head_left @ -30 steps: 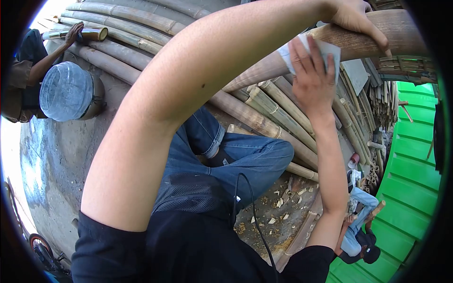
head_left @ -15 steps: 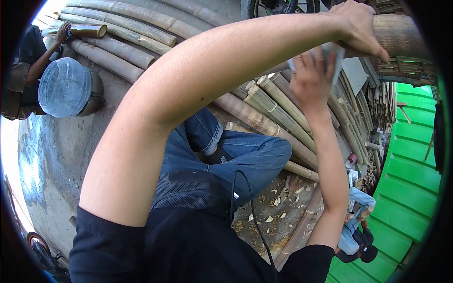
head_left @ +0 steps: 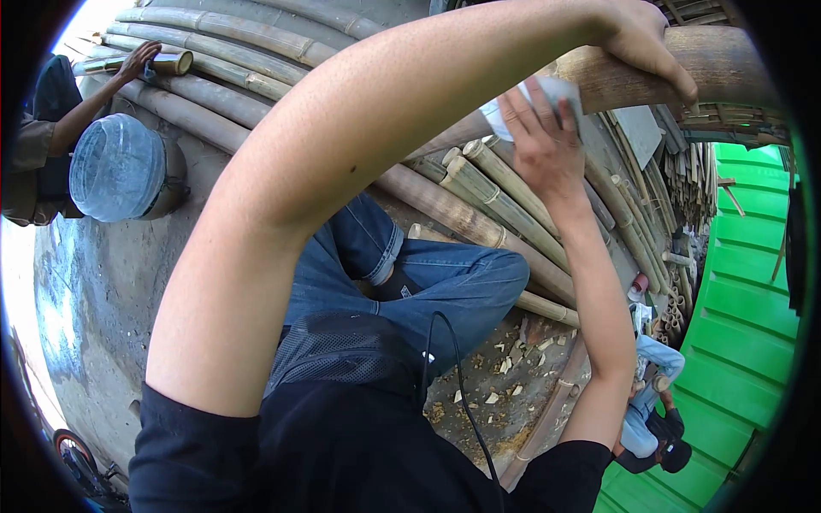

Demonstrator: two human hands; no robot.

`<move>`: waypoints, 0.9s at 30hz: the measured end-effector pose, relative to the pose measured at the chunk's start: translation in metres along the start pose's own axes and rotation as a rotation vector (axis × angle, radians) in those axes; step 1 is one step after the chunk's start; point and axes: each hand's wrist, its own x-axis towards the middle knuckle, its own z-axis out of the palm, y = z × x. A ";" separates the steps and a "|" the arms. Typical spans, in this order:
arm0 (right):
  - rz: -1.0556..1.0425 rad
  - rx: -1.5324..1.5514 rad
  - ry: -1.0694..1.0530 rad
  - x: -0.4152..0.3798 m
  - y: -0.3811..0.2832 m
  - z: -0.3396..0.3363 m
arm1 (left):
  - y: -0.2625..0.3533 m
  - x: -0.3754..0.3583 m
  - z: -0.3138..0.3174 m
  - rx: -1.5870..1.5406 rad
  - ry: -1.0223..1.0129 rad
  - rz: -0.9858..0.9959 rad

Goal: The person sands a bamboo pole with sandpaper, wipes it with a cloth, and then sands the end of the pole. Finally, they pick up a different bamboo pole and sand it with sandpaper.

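- Beyond the folded legs [head_left: 466,286]: many bamboo poles [head_left: 214,34] on the ground.
- Across the upper right: a thick bamboo pole [head_left: 714,68].
- Left hand [head_left: 641,41]: clasped over that pole, apart from the other.
- Right hand [head_left: 546,150]: holding a pale cloth [head_left: 565,90] against it.

Black short-sleeved shirt [head_left: 359,449], blue jeans [head_left: 462,282]

Matt, grained bamboo is seen on the pole [head_left: 617,83]; glossy translucent plastic is seen on the bucket [head_left: 118,167].
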 end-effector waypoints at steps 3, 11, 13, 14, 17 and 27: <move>0.378 0.054 0.258 0.011 0.019 -0.011 | 0.002 -0.008 -0.002 0.037 0.062 -0.058; 0.077 0.050 0.049 0.011 -0.018 -0.005 | 0.083 0.030 0.044 0.127 0.156 -0.479; 0.233 0.057 0.115 0.023 0.003 -0.021 | 0.070 0.044 0.045 0.505 0.277 -1.184; 0.398 0.050 0.184 0.026 0.008 -0.025 | 0.019 0.013 0.016 0.229 0.170 -0.594; 0.260 0.061 0.090 0.017 -0.013 -0.018 | -0.003 -0.008 -0.016 0.052 0.097 -0.005; 0.339 0.219 0.095 0.027 -0.025 -0.016 | -0.009 -0.010 -0.014 -0.061 0.145 0.013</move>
